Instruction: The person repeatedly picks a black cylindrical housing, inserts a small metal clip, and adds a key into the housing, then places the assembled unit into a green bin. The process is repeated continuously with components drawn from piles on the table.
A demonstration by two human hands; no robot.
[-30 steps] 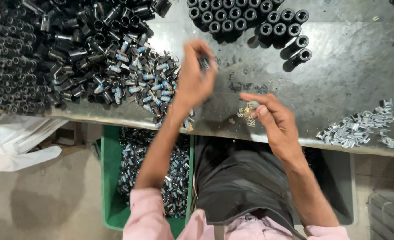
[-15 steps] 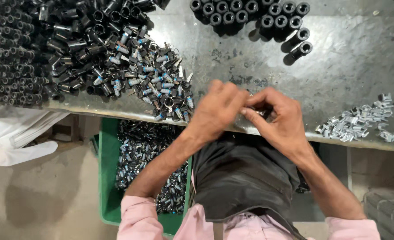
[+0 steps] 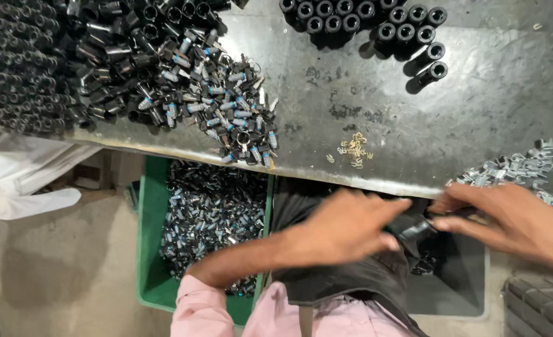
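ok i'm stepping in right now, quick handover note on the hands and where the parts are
Left hand and right hand are below the table edge, over the lap, pinching one small black part between them. The grip is blurred.
On the table: a pile of black tubes and blue-tipped pieces far left, upright black cylinders at the top, silver clips on the right, a few small brass bits in the middle.
A green bin under the table is part full of the blue-tipped pieces.
Large piles remain on the table.

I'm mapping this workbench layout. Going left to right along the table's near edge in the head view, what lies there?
Pile of black tubes → heap of blue-banded parts → small brass bits → silvery clips.
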